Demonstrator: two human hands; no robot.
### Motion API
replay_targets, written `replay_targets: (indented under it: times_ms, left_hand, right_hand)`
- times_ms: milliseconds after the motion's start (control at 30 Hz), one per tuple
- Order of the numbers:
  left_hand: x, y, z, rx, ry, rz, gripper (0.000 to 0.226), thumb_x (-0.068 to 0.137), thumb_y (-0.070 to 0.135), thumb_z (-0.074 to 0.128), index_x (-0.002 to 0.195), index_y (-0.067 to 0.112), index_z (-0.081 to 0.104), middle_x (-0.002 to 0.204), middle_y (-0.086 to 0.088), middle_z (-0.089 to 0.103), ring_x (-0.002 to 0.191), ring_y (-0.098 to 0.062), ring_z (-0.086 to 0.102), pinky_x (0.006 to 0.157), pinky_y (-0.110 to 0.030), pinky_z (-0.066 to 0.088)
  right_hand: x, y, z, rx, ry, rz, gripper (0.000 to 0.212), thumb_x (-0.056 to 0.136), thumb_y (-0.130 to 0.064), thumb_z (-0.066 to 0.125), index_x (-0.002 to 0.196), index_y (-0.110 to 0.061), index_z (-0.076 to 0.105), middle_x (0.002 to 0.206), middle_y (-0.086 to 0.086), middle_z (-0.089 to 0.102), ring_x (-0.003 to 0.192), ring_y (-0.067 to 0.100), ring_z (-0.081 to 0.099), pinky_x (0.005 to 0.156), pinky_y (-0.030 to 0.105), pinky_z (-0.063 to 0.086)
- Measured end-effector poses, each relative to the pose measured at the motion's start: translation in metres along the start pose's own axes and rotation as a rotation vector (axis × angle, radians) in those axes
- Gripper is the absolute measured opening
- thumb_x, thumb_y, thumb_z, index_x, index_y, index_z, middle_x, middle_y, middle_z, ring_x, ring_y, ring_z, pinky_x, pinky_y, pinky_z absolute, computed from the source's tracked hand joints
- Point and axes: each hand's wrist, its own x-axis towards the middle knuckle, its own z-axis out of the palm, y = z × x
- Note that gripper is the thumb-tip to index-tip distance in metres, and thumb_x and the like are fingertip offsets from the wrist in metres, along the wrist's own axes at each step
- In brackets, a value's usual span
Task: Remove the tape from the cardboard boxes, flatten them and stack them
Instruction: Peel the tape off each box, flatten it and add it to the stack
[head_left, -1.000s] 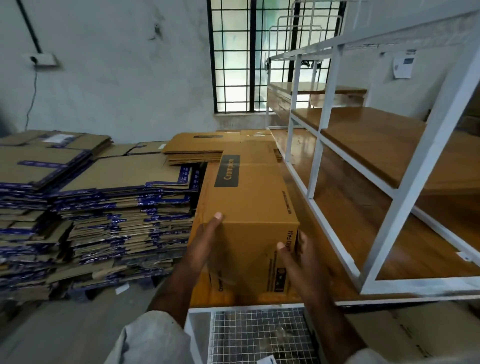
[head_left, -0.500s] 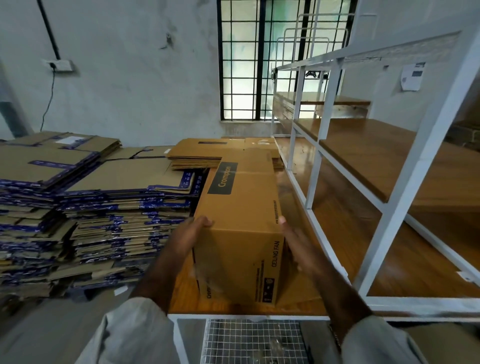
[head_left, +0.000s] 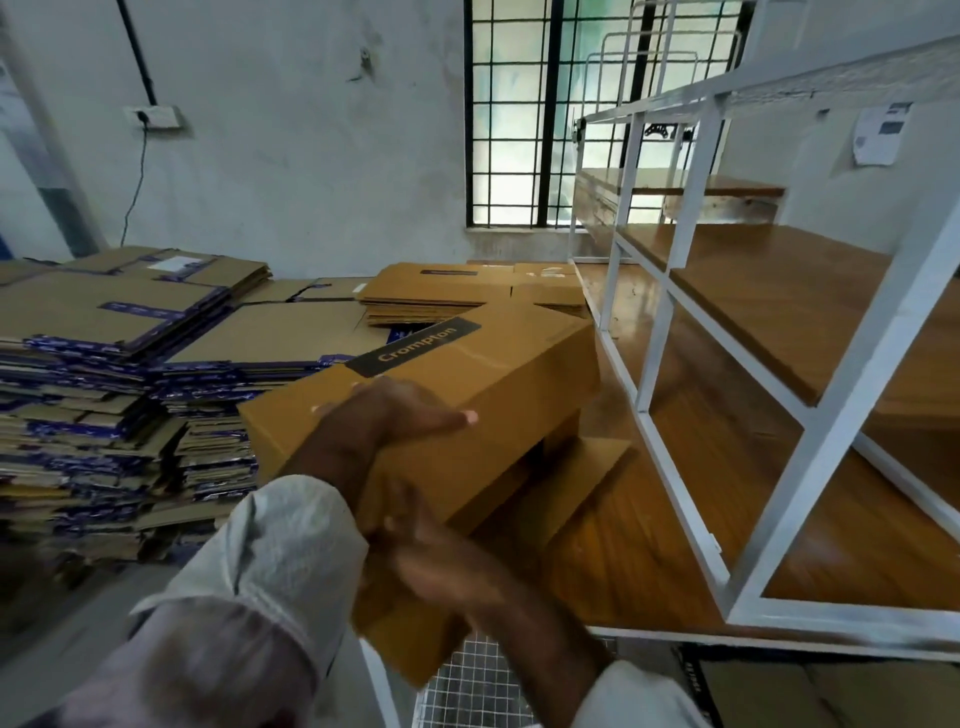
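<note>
Wooden desk (head_left: 649, 561) under white rack (head_left: 831, 415); flattened stacks (head_left: 119, 374) at left. Cardboard box (head_left: 467, 395), half second ago upright on desk, now tilted and lifted, its lower end cut off behind arms. Left hand (head_left: 395, 415) grip clamped over box top edge. Right hand (head_left: 441, 561) blurred, against box's near end; grip unclear.

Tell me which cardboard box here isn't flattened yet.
The Crompton box, gripped by the left hand and right hand, keeps its full shape. All the other boxes lie flat in stacks behind it.
</note>
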Motion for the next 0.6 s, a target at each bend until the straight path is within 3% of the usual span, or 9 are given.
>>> replay_targets:
  times_ms: [67,133,167,300,400,467,533,600]
  left_hand:
    - [-0.008,-0.002,-0.001,0.082,0.014,0.0,0.122,0.043,0.105,0.055,0.145,0.04,0.046,0.161,-0.006,0.035,0.146,-0.04,0.031,0.11,-0.077,0.025]
    - [-0.009,-0.019,0.004,0.159,0.092,0.021,0.103,0.069,0.075,0.074,0.154,0.037,0.031,0.166,-0.001,0.023,0.15,-0.036,0.022,0.107,-0.084,0.016]
    - [-0.007,-0.031,0.005,0.166,0.122,0.03,0.099,0.076,0.063,0.078,0.156,0.037,0.026,0.167,0.001,0.02,0.152,-0.034,0.02,0.107,-0.085,0.014]
    - [0.001,-0.081,-0.009,0.199,0.106,-0.002,0.097,0.08,0.04,0.083,0.156,0.042,0.023,0.168,0.006,0.02,0.153,-0.032,0.021,0.11,-0.083,0.009]
    - [0.004,-0.12,-0.015,0.284,0.209,-0.061,0.084,0.088,0.036,0.074,0.154,0.046,0.024,0.164,0.003,0.027,0.149,-0.034,0.027,0.109,-0.084,0.012]
    - [0.003,-0.139,-0.01,0.373,0.321,-0.111,0.079,0.092,0.041,0.066,0.155,0.048,0.019,0.161,-0.007,0.025,0.147,-0.039,0.025,0.109,-0.081,0.021]
    - [0.006,-0.147,0.001,0.377,0.422,-0.139,0.071,0.097,0.043,0.056,0.156,0.046,0.017,0.159,-0.017,0.021,0.146,-0.043,0.022,0.11,-0.077,0.027]
    - [0.012,-0.147,0.007,0.302,0.475,-0.141,0.064,0.102,0.039,0.048,0.157,0.042,0.016,0.159,-0.021,0.016,0.145,-0.047,0.022,0.11,-0.072,0.033]
  right_hand:
    - [0.011,0.004,0.012,-0.138,-0.081,-0.094,0.068,0.101,-0.028,0.058,0.152,-0.057,0.023,0.162,-0.007,0.033,0.149,0.023,0.035,0.119,0.048,0.035]
    - [0.007,-0.018,0.0,-0.194,-0.072,-0.086,0.052,0.096,-0.036,0.062,0.145,-0.048,0.046,0.146,-0.01,0.054,0.133,0.016,0.053,0.11,0.047,0.047]
    - [0.005,-0.03,-0.011,-0.175,-0.011,-0.051,0.049,0.098,-0.039,0.062,0.144,-0.042,0.049,0.142,-0.01,0.057,0.128,0.015,0.057,0.107,0.044,0.049]
    - [0.022,-0.035,-0.097,-0.101,0.398,0.019,0.043,0.094,-0.047,0.067,0.134,-0.034,0.058,0.129,-0.009,0.061,0.114,0.014,0.061,0.097,0.042,0.054]
    - [0.039,-0.025,-0.157,-0.311,0.823,0.042,0.046,0.092,-0.043,0.071,0.131,-0.02,0.061,0.128,0.003,0.061,0.119,0.025,0.058,0.09,0.035,0.047]
    - [0.042,-0.016,-0.189,-0.466,0.967,0.13,0.058,0.087,-0.053,0.07,0.133,-0.019,0.058,0.136,0.011,0.055,0.127,0.033,0.051,0.097,0.043,0.043]
    - [0.043,-0.004,-0.207,-0.616,0.88,0.243,0.07,0.081,-0.073,0.059,0.134,-0.028,0.056,0.137,0.009,0.055,0.126,0.035,0.051,0.101,0.051,0.045]
    - [0.039,0.003,-0.21,-0.586,0.692,0.231,0.068,0.085,-0.076,0.054,0.135,-0.031,0.057,0.133,0.004,0.061,0.117,0.029,0.059,0.095,0.046,0.05]
